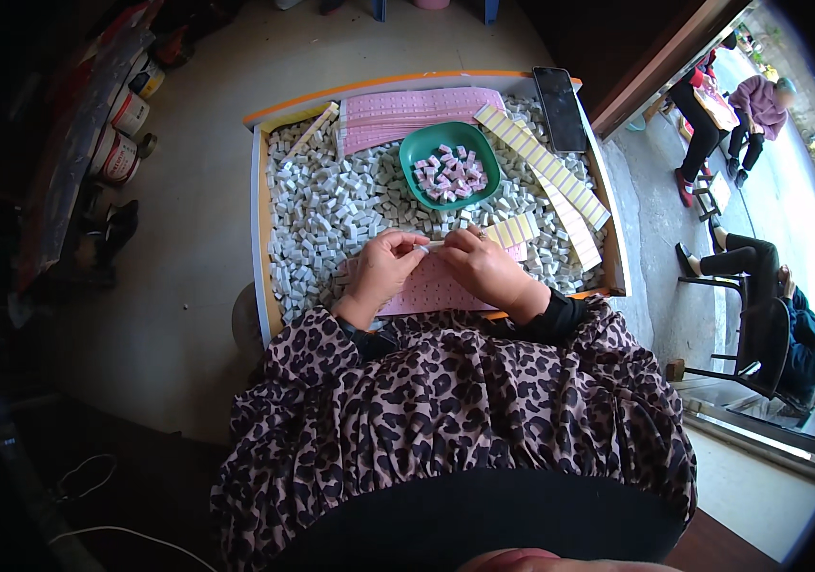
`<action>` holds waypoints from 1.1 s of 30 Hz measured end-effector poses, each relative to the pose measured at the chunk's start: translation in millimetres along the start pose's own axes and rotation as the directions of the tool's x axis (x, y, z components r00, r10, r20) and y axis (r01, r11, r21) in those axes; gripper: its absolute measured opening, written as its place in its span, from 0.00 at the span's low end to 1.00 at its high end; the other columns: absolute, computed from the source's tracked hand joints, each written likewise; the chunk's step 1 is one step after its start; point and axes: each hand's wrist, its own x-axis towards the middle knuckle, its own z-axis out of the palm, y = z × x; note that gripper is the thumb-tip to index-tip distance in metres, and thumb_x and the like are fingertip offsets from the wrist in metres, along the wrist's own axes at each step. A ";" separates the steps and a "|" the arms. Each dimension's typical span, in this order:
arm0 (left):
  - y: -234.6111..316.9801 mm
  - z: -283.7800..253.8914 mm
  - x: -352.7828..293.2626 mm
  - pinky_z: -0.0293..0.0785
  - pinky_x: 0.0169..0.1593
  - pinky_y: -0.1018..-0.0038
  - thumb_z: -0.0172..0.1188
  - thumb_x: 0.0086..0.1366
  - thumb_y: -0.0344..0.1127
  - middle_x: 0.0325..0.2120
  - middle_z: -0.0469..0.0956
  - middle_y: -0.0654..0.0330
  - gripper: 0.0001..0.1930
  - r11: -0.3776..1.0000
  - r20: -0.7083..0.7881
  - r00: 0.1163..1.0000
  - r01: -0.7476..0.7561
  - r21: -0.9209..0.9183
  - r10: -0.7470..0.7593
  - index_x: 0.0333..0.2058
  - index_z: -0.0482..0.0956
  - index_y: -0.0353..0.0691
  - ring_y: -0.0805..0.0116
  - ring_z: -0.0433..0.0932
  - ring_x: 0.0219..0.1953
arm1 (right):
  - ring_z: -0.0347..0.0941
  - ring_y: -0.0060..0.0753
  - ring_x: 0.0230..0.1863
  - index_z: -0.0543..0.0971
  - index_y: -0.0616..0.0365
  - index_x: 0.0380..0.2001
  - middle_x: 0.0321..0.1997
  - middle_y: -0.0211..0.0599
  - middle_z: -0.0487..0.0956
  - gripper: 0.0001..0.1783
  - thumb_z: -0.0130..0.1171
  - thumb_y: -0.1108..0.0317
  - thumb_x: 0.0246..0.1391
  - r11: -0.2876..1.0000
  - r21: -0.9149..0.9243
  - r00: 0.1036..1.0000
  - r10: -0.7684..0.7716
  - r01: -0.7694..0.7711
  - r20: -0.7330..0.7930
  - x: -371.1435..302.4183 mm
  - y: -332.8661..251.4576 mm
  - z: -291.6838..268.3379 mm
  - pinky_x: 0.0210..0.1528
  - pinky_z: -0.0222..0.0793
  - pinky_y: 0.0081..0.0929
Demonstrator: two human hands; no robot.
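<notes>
My left hand is closed in a pinch, with a small white block at its fingertips. Right beside it my right hand is also closed, its fingertips nearly meeting the left ones; what they grip is hidden. Beneath both hands lies a pink sheet with rows of small marks. A yellow-and-white strip sticks out past the right hand. Just beyond the hands, a green bowl holds several pink-wrapped blocks. Loose white blocks surround everything.
A shallow wooden-edged tray contains the blocks. Stacked pink sheets lie at its far side, with long yellow-and-white strips at right. A phone rests at the far right corner. Cans stand at left; people sit outside at right.
</notes>
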 end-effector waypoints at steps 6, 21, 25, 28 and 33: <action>4.7 -1.9 -2.0 0.72 0.38 0.83 0.57 0.63 0.25 0.31 0.78 0.62 0.10 0.974 -0.005 0.995 0.101 -0.200 -0.104 0.42 0.77 0.32 0.79 0.76 0.31 | 0.71 0.46 0.37 0.73 0.61 0.28 0.36 0.41 0.73 0.11 0.62 0.73 0.37 0.978 0.198 0.996 0.055 -0.069 0.075 -3.1 -0.4 -13.8 0.37 0.71 0.34; 32.3 8.5 -0.2 0.77 0.40 0.81 0.52 0.63 0.21 0.39 0.77 0.60 0.11 0.931 -0.040 0.999 -0.001 -0.365 -0.015 0.44 0.75 0.31 0.76 0.79 0.34 | 0.72 0.17 0.34 0.65 0.59 0.28 0.31 0.28 0.74 0.12 0.60 0.75 0.53 0.286 0.914 0.815 0.574 -0.288 0.078 19.3 -3.8 1.3 0.36 0.70 0.17; 33.4 9.3 -0.6 0.77 0.40 0.81 0.51 0.63 0.20 0.41 0.76 0.60 0.11 0.934 -0.089 0.995 -0.075 -0.349 0.047 0.44 0.76 0.30 0.76 0.79 0.35 | 0.74 0.18 0.34 0.64 0.58 0.27 0.28 0.28 0.74 0.13 0.59 0.79 0.52 0.320 0.899 0.815 0.575 -0.299 0.067 27.1 -10.3 7.4 0.35 0.70 0.15; 33.8 7.9 -1.9 0.77 0.41 0.81 0.51 0.62 0.20 0.41 0.75 0.60 0.11 0.938 -0.107 0.991 -0.108 -0.328 0.076 0.44 0.76 0.30 0.76 0.79 0.35 | 0.75 0.19 0.34 0.63 0.58 0.26 0.27 0.28 0.73 0.14 0.60 0.79 0.53 0.307 0.913 0.829 0.556 -0.268 0.056 33.0 -17.7 2.9 0.34 0.70 0.15; 31.4 5.2 -2.1 0.77 0.42 0.81 0.52 0.62 0.19 0.41 0.75 0.61 0.12 0.951 -0.090 0.991 -0.123 -0.283 0.101 0.44 0.77 0.29 0.76 0.78 0.35 | 0.75 0.20 0.31 0.63 0.58 0.26 0.25 0.29 0.73 0.15 0.61 0.77 0.52 0.325 0.904 0.837 0.544 -0.276 0.059 35.6 -22.8 -0.5 0.33 0.70 0.15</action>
